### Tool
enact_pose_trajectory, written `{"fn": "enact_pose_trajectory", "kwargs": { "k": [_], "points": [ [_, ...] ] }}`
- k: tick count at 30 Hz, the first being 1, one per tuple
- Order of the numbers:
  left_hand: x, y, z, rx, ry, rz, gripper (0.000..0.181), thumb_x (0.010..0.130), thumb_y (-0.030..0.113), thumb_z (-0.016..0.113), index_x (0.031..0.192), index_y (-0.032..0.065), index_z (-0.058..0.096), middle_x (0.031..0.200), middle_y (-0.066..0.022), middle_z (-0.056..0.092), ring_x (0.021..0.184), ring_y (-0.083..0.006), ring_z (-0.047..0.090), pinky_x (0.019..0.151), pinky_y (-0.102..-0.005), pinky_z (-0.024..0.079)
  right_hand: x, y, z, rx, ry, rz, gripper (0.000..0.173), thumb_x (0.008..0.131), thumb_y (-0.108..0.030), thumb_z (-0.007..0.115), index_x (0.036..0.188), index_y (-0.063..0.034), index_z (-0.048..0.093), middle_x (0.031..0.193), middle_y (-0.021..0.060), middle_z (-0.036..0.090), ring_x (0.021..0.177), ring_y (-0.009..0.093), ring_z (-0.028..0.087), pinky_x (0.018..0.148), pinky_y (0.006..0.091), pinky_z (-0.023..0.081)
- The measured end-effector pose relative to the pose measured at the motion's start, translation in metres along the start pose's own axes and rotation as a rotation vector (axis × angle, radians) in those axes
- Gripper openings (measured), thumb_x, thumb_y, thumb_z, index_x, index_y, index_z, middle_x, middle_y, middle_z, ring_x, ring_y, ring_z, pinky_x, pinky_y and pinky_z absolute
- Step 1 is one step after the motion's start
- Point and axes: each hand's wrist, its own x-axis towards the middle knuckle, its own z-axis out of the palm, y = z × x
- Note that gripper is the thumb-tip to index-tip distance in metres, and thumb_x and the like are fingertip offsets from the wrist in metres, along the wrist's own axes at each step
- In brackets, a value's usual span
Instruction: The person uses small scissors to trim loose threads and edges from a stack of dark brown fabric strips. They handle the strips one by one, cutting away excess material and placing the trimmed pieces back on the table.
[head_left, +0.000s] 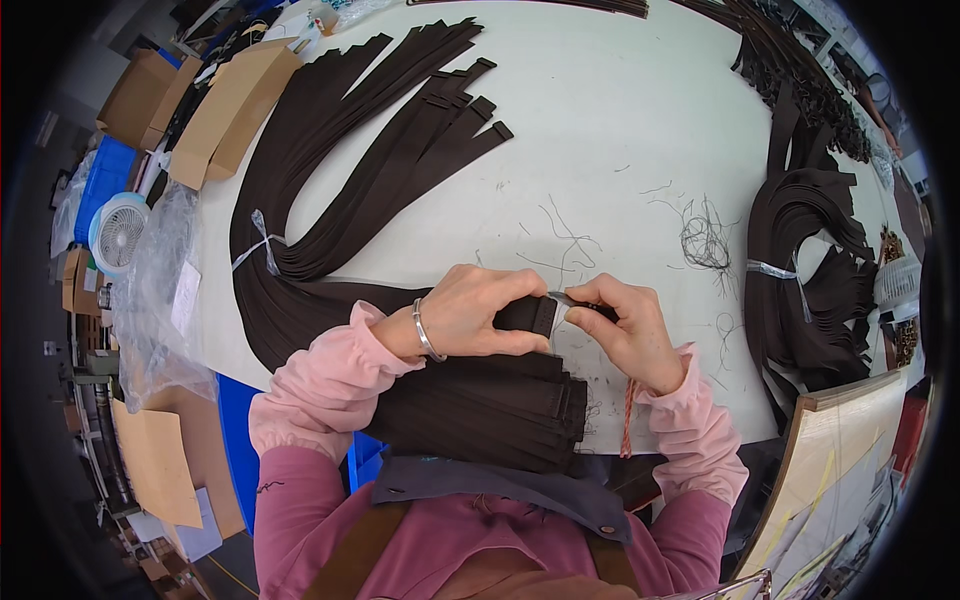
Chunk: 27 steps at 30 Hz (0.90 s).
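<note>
My left hand (480, 311) grips the stitched end of a dark brown fabric strap (526, 315), its thumb and fingers on opposite edges. Close to that end, my right hand (626, 326) holds a small dark tool with a metal tip, perhaps thread snips (568, 298); its tip is at the strap's corner. Below my left hand lies a stack of dark straps (487, 412) with loose threads at the ends. A bundle of similar straps (251, 187), tied with a clear plastic strip (264, 244), curves across the table to the left.
Thread scraps (705, 236) lie on the white table (600, 135). Another tied strap bundle (772, 217) is at the right, above a wooden board (840, 427). Cardboard boxes (236, 112), clear plastic (154, 300) and a small fan (121, 232) stand left. A red cord (627, 420) hangs beside my right sleeve.
</note>
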Motion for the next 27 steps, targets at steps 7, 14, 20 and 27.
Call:
{"fn": "enact_pose_trajectory", "kwargs": {
  "k": [7, 14, 20, 27],
  "points": [
    [0.005, -0.011, -0.011, -0.464, -0.151, -0.087, 0.033, 0.078, 0.026, 0.063, 0.095, 0.0003, 0.053, 0.074, -0.0062, 0.059, 0.066, -0.0135, 0.054, 0.063, -0.0261, 0.042, -0.001, 0.000, -0.006, 0.259, 0.007, 0.091, 0.016, 0.079, -0.003, 0.063, 0.092, 0.0047, 0.059, 0.071, 0.0038, 0.061, 0.061, 0.005, 0.049, 0.055, 0.0210, 0.040],
    [0.008, -0.013, -0.018, -0.215, 0.004, -0.044, 0.034, 0.077, 0.028, 0.065, 0.095, 0.0006, 0.055, 0.077, -0.0083, 0.060, 0.069, -0.0187, 0.058, 0.064, -0.0296, 0.045, 0.001, 0.007, -0.016, 0.154, -0.015, 0.134, 0.022, 0.077, -0.008, 0.067, 0.095, 0.0029, 0.059, 0.073, 0.0053, 0.062, 0.061, 0.007, 0.050, 0.054, 0.0218, 0.041],
    [0.038, -0.120, -0.109, 1.082, 0.568, -0.428, 0.063, 0.076, 0.046, 0.062, 0.121, 0.0059, 0.044, 0.110, -0.0116, 0.055, 0.096, -0.0269, 0.054, 0.074, -0.0408, 0.044, 0.000, 0.026, -0.020, -0.432, 0.149, -0.054, 0.036, 0.068, -0.018, 0.073, 0.097, -0.0014, 0.060, 0.084, 0.0121, 0.064, 0.066, 0.023, 0.061, 0.059, 0.0303, 0.048],
    [0.032, -0.186, -0.101, 1.135, 0.272, -0.664, 0.081, 0.080, 0.060, 0.047, 0.141, 0.0153, 0.018, 0.145, -0.0071, 0.022, 0.132, -0.0283, 0.023, 0.100, -0.0551, 0.022, 0.025, 0.060, 0.069, -0.854, -0.056, -0.347, 0.033, 0.075, -0.022, 0.062, 0.103, -0.0089, 0.051, 0.072, 0.0076, 0.056, 0.066, 0.024, 0.060, 0.054, 0.0363, 0.048]
  ]
}}
